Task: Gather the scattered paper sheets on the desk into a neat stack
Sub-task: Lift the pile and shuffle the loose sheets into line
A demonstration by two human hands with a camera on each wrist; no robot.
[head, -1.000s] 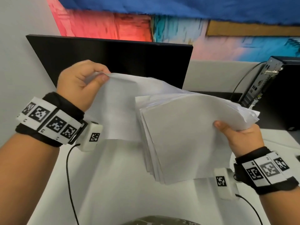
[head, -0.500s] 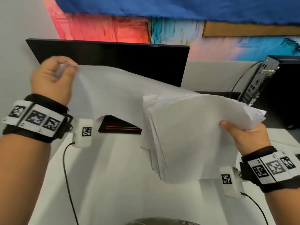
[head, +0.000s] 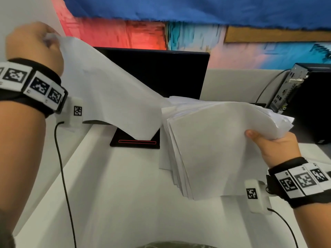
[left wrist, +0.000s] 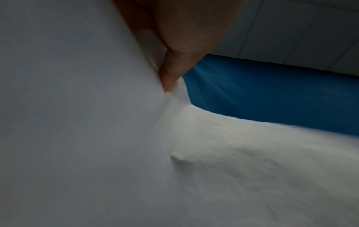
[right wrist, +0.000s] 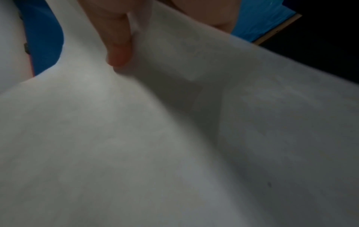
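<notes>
A thick stack of white sheets hangs above the white desk, fanned at its left edge. My right hand grips its right corner, thumb on top. High at the upper left, my left hand pinches the corner of a single white sheet, whose far end still reaches under the stack's back edge. In the left wrist view the fingertips squeeze that sheet. The right wrist view shows my thumb pressed on the top sheet of the stack.
A black monitor stands at the back of the desk, its black base with a red outline below the pulled sheet. A black computer tower with cables stands at the right. A grey wall lies to the left.
My left hand has moved up and to the left with the single sheet, drawing it out from the stack and uncovering the monitor base. The right hand and stack stayed nearly still.
</notes>
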